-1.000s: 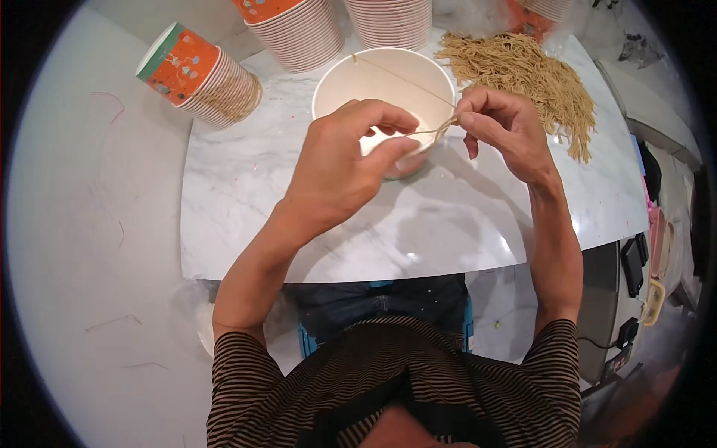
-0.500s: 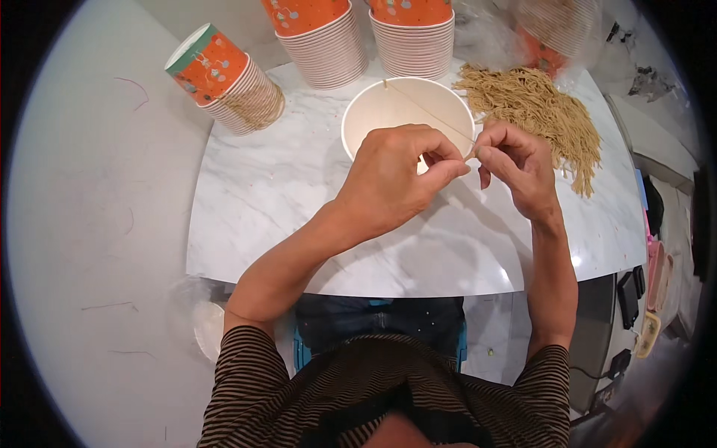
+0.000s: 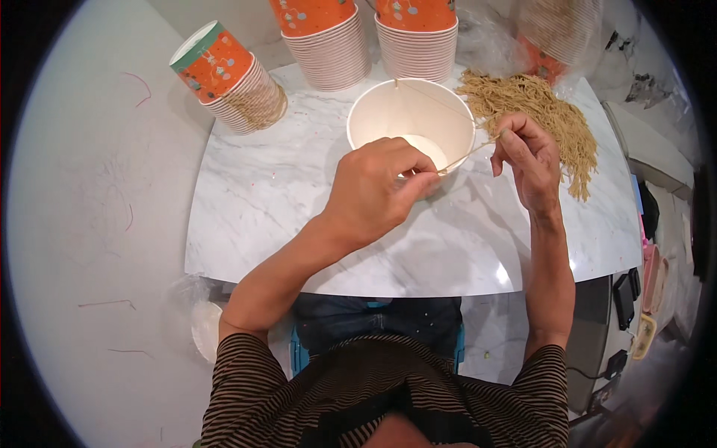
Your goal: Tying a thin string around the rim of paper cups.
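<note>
A white paper bucket stands at the middle of the table, its open top facing me. A thin tan cord crosses its mouth from a knot at the far rim to the right rim. My left hand pinches a tan cord between thumb and fingertips at the bucket's near right rim. Up and to the right, my right hand pinches the other end of this stretch, held taut. Beside the right hand lies a loose heap of tan cords. My left hand covers part of the near rim.
A leaning stack of orange buckets, with tan cords around its lower part, stands far left. Two taller stacks are behind the bucket. Clear plastic wraps another stack at back right. The marble-patterned table has a curved edge.
My hands have drawn apart: the left moved left and down, the right slightly right. The cord between them has lengthened and is now pulled straight.
</note>
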The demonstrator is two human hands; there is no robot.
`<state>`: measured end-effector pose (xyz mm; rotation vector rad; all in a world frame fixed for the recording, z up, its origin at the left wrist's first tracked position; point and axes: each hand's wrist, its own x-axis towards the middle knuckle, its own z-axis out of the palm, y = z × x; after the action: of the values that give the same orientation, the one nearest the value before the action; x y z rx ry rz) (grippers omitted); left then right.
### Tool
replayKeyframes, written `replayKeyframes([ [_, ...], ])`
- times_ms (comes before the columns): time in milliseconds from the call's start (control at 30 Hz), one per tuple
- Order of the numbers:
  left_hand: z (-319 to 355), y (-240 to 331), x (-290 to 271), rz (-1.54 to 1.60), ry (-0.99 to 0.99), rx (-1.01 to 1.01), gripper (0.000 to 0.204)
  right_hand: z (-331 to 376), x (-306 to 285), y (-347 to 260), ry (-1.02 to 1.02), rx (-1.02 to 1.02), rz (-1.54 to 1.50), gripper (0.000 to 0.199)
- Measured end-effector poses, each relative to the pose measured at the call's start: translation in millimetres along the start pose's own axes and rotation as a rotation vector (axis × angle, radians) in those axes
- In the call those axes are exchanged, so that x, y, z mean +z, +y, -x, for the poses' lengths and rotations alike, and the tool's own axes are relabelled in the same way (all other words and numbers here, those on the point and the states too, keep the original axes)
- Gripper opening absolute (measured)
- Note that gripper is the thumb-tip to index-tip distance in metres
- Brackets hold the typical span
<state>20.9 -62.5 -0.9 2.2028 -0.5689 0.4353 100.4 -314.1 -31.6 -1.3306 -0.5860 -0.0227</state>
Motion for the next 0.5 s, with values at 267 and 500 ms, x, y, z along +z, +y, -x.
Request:
replayKeyframes([
  [267, 3.9, -26.2, 6.7, -0.201, 0.216, 0.279, 0.014, 7.8, 4.8, -19.5, -0.196, 0.146, 0.311, 0.011],
  [500, 5.0, -36.1, 1.9, -0.257, 0.223, 0.351, 0.025, 31.5, 37.5, -29.7, -0.29, -0.334, 0.892, 0.014],
])
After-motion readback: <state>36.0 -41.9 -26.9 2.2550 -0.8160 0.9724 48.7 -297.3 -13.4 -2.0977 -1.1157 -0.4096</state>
